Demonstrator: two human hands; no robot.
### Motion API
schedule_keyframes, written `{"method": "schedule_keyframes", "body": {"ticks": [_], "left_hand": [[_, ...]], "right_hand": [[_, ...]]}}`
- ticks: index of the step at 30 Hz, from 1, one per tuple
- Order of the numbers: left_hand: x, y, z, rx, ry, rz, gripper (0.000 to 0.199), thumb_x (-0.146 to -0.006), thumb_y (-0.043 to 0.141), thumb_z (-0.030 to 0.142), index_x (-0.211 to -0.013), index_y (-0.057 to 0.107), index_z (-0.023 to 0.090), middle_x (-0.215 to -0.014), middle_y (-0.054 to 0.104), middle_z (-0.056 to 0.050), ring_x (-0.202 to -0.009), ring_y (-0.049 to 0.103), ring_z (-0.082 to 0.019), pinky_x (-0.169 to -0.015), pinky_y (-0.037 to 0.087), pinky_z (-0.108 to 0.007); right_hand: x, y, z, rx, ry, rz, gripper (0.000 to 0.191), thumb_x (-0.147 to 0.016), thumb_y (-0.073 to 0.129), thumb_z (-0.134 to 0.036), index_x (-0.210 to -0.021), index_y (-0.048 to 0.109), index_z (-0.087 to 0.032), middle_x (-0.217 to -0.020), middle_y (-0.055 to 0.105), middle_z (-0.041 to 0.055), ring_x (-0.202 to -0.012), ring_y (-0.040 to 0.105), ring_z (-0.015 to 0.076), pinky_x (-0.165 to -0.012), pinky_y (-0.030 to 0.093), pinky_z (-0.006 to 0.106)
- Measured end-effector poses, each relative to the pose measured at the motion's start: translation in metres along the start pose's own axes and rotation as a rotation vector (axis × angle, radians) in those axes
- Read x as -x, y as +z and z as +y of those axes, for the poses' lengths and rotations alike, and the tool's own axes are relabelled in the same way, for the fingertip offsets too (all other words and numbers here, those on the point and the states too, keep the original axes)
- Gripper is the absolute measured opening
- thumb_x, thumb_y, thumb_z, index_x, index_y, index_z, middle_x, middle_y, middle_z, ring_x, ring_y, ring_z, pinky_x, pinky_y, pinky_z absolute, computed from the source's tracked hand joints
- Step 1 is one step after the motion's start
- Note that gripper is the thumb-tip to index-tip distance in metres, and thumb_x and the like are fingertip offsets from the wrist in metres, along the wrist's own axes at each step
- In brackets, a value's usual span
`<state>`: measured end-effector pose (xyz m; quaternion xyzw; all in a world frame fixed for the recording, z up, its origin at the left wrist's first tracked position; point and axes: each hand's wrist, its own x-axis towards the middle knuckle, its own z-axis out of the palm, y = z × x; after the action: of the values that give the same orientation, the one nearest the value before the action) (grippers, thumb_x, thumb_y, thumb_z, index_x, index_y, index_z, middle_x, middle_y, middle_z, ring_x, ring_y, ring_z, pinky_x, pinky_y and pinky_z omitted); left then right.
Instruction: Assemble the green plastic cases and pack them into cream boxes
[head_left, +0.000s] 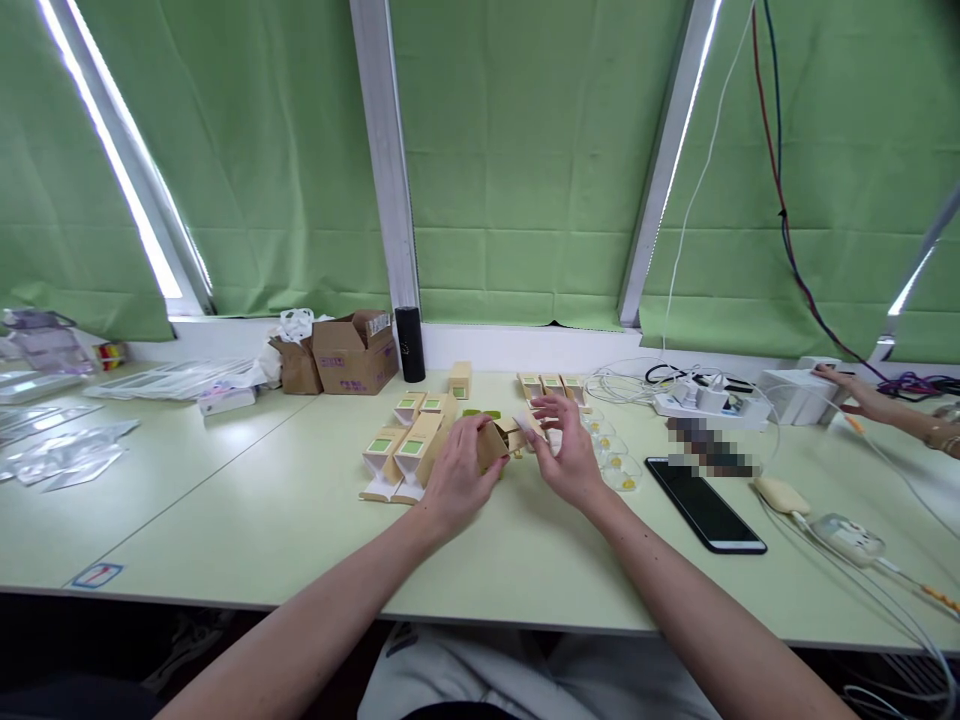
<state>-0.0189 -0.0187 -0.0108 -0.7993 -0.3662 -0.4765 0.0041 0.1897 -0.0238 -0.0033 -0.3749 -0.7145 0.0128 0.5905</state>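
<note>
A small tan cardboard box (491, 447) is gripped in my left hand (459, 470), its open end facing right. My right hand (564, 452) pinches a small whitish piece (529, 428) just right of that box. Several tan boxes with green labels (412, 447) stand close beside my left hand. Behind my right hand is another group of similar boxes (552, 384), and one more box (460, 380) stands farther back. A clear plastic tray with yellow dots (619, 471) lies to the right of my right hand.
A black phone (705, 505) lies at right, near a power strip (711, 402) and cables. Another person's hand (862, 395) touches a white box (799, 398). A brown carton (355, 355) and black cylinder (409, 345) stand at the back. Plastic bags (64, 450) lie left.
</note>
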Motion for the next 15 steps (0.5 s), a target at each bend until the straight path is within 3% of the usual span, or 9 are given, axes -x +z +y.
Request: {"method": "schedule_keyframes", "body": {"ticks": [4, 7, 11, 15], "left_hand": [[0.000, -0.001, 0.001, 0.022, 0.041, -0.024, 0.043, -0.096, 0.066, 0.024, -0.135, 0.048, 0.026, -0.131, 0.062, -0.011, -0.124, 0.061, -0.028, -0.103, 0.055, -0.048], [-0.002, -0.004, 0.005, 0.037, 0.069, -0.057, 0.033, -0.097, 0.063, 0.021, -0.128, 0.052, 0.025, -0.129, 0.062, -0.011, -0.122, 0.061, -0.027, -0.104, 0.055, -0.048], [-0.003, -0.006, 0.010, 0.055, 0.099, -0.051, 0.031, -0.097, 0.061, 0.018, -0.127, 0.055, 0.025, -0.128, 0.063, -0.012, -0.122, 0.061, -0.027, -0.103, 0.056, -0.048], [-0.002, -0.006, 0.008, 0.066, 0.109, -0.078, 0.043, -0.097, 0.056, 0.013, -0.137, 0.054, 0.025, -0.134, 0.063, -0.012, -0.130, 0.058, -0.028, -0.110, 0.053, -0.051]], "right_hand": [[-0.001, -0.006, -0.003, 0.114, -0.192, 0.106, 0.039, -0.100, 0.058, -0.024, -0.137, 0.048, -0.025, -0.130, 0.064, 0.0159, -0.125, 0.062, 0.0318, -0.097, 0.060, 0.055], [0.000, -0.005, -0.008, 0.192, -0.296, 0.134, 0.034, -0.101, 0.049, -0.016, -0.133, 0.053, -0.025, -0.124, 0.064, 0.0155, -0.122, 0.063, 0.0319, -0.098, 0.058, 0.057], [0.000, -0.002, -0.011, 0.209, -0.402, 0.125, 0.040, -0.100, 0.041, -0.008, -0.130, 0.058, -0.027, -0.120, 0.066, 0.0138, -0.118, 0.066, 0.0291, -0.097, 0.060, 0.055], [-0.001, -0.004, -0.007, 0.226, -0.473, 0.051, 0.046, -0.098, 0.038, -0.004, -0.130, 0.060, -0.027, -0.116, 0.071, 0.0106, -0.118, 0.068, 0.0264, -0.109, 0.055, 0.059]]}}
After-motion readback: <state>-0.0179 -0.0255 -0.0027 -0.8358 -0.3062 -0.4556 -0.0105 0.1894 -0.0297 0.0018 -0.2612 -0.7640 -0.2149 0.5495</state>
